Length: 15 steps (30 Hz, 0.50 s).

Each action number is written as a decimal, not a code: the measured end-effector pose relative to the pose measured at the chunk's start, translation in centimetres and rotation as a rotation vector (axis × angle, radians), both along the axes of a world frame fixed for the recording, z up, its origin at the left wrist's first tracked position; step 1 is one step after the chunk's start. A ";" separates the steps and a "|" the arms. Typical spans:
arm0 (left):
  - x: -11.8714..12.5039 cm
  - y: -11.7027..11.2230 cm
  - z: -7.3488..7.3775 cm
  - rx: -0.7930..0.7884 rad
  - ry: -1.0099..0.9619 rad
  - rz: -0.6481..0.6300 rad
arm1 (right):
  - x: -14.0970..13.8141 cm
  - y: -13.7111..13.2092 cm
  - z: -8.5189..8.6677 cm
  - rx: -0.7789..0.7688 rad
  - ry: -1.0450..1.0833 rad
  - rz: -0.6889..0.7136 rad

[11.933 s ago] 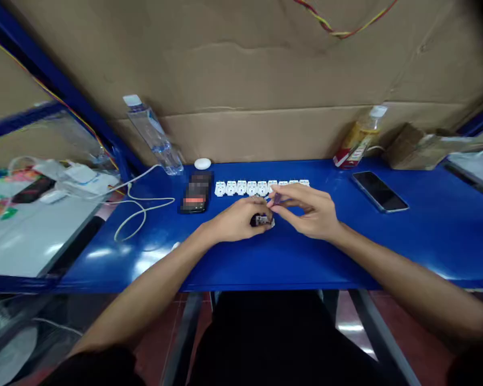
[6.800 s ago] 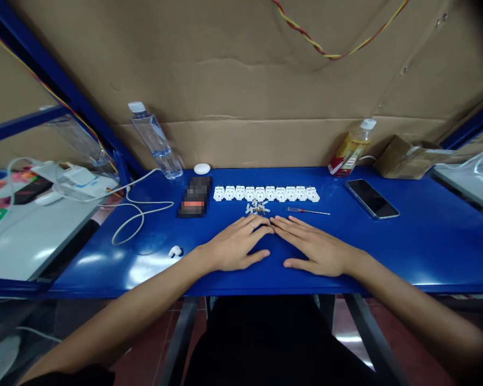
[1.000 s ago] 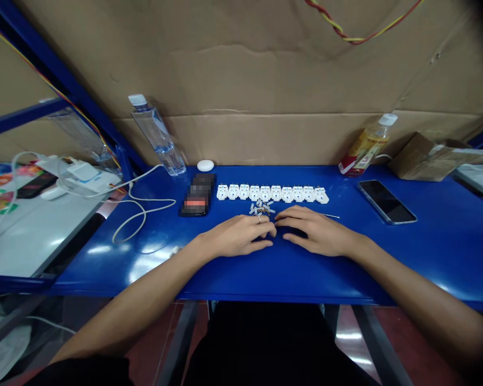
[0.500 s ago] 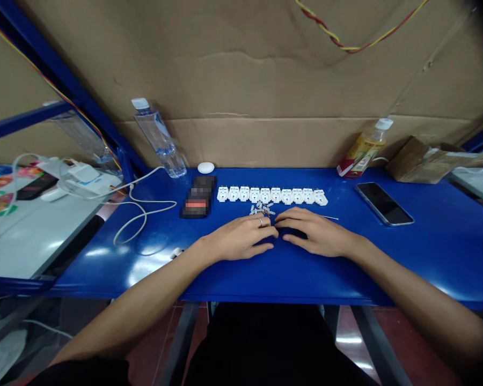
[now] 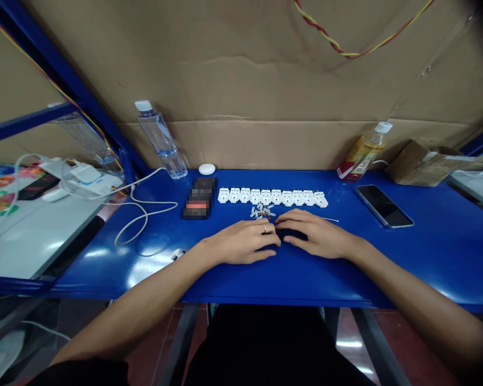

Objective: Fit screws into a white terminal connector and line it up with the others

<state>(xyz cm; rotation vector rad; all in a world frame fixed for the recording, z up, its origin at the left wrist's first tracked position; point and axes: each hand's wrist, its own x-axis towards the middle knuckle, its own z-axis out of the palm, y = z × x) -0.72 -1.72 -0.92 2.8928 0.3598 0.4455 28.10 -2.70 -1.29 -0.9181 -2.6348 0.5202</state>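
Observation:
My left hand [image 5: 249,241] lies palm down on the blue table, fingers apart and slightly bent, a ring on one of them. Facing it, my right hand [image 5: 312,233] rests with its fingers spread, the fingertips of both hands almost meeting. Neither shows anything held. Just beyond the fingertips is a small pile of clear plastic pieces and brass-coloured bits [image 5: 262,210], its near side partly covered by my left hand. Behind the pile stands a row of several white plug-like parts [image 5: 266,197] with metal pins on top.
A pixelated dark object [image 5: 199,198] and a white earbud case [image 5: 206,169] are left of the row. A water bottle [image 5: 163,142] leans behind them. To the right are a phone [image 5: 384,206], a drink bottle [image 5: 362,153], a cardboard box [image 5: 422,162] and a thin rod [image 5: 330,219].
My left hand has shifted slightly towards me and to the right, uncovering more of the small pile. My right hand has barely moved. The view has tilted a little.

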 end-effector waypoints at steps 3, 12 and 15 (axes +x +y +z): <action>0.0 0.0 0.0 0.008 0.019 0.003 | 0.0 0.0 0.0 0.001 -0.008 0.000; 0.0 0.1 0.0 0.007 0.040 0.010 | 0.0 0.0 0.0 -0.003 0.003 -0.004; 0.0 0.0 0.0 0.007 0.036 0.007 | 0.0 0.0 0.1 0.005 -0.014 -0.001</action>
